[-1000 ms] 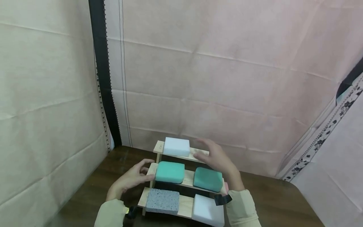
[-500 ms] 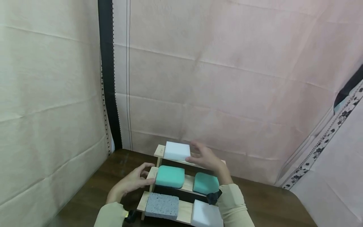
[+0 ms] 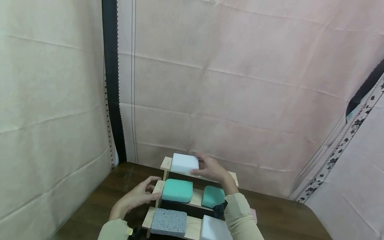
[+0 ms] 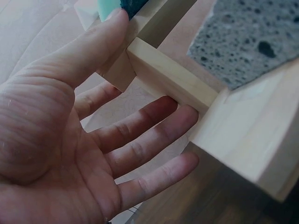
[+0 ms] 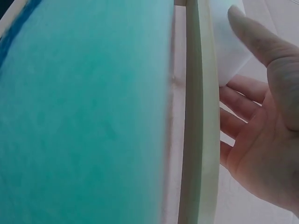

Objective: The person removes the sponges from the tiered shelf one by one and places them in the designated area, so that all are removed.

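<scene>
As I watch through the head camera, with clock directions laid over that view, the person's right grip (image 3: 211, 169) stands wide, thumb before and fingers behind the three o'clock end of the upper white block (image 3: 184, 163); whether skin touches it, I cannot tell. That block rests on the top shelf (image 3: 166, 163) of a wooden stand (image 3: 197, 196). I see the left grip (image 3: 136, 197) wide too, holding nothing, its thumb by the nine o'clock end of the middle shelf (image 3: 159, 186) and its fingers extended beside a wooden brace (image 4: 173, 77).

At three o'clock from it, a light green block (image 3: 177, 190) sits on that shelf, with a darker green block (image 3: 211, 196) farther out. At four o'clock, I find a speckled grey block (image 3: 169, 222) on the lowest shelf (image 3: 193, 227), and beyond it a lower white block (image 3: 213, 229). Past the right sleeve (image 3: 241, 216), something pink (image 3: 254, 214) shows. The bench (image 3: 285, 213) carries the stand; cloth (image 3: 240, 100) fills twelve o'clock.
</scene>
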Tool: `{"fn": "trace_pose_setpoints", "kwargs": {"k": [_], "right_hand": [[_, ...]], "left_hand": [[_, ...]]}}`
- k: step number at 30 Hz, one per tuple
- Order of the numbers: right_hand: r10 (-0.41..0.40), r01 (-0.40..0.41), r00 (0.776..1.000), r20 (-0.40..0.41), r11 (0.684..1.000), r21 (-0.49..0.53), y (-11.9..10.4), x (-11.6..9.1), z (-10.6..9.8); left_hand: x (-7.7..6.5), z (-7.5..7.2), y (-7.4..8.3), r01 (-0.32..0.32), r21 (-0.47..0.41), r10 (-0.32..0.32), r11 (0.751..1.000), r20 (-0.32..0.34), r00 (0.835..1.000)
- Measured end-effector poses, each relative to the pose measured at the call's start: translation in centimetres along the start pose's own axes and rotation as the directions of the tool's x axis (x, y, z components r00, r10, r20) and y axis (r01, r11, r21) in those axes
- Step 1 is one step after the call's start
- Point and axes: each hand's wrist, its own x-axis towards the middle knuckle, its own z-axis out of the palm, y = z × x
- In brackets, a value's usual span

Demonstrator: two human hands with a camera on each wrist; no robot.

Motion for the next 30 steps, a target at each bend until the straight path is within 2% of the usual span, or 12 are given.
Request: {"fn": "trace_pose_setpoints", "kwargs": {"k": [9, 30], "right_hand": [[0.033, -0.035, 0.999, -0.032, 0.998, -0.061, 0.1, -0.4, -0.2], [0.031, -0.031, 1.000, -0.003, 0.990, -0.135, -0.4, -1.1, -1.5]], "left_hand": [[0.2, 0.3, -0.3, 0.004, -0.007, -0.004, 1.000, 0.007, 1.000], [0.0, -0.1, -0.5, 0.005, -0.005, -0.005, 1.000, -0.008, 1.000]]}}
